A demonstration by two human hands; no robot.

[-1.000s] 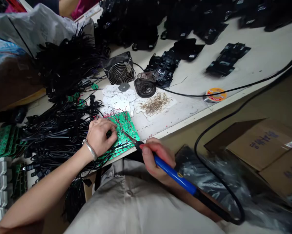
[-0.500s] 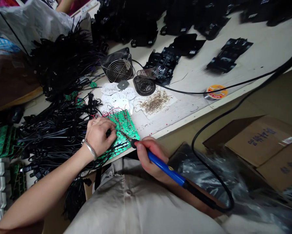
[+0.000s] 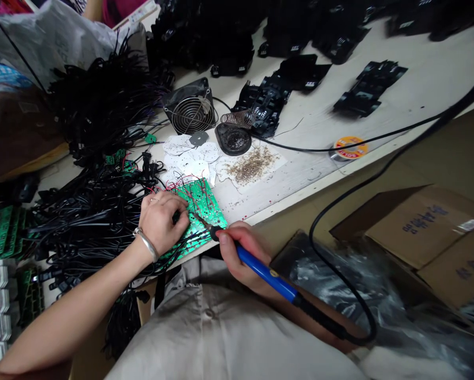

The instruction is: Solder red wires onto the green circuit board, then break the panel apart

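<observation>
Nearest, the right hand (image 3: 243, 256) is closed around the smooth blue handle of a soldering iron (image 3: 266, 274), whose long axis slants up and leftward from the person's right forearm to the green circuit board panel (image 3: 205, 203) at the table's front edge. The slim metal tip points at the board just right of the left thumb, so the left hand (image 3: 163, 219) is the nearer of the two to that tip; whether the tip touches the board I cannot tell. The left fingers curl down over the board's left part, and what they pinch, if anything, is hidden. The panel is flat, glossy and dotted with small points, with thin red and black wires (image 3: 189, 184) sprouting along its far side. Left of it sprawl supple black cables (image 3: 98, 227). Beyond lie thin white sheets (image 3: 189, 155), a paper strewn with gritty brown specks (image 3: 255, 166), a dark rounded dish (image 3: 233, 140), a coiled wire spring (image 3: 237, 119) and a square fan (image 3: 191, 108) with a ringed metal guard.
</observation>
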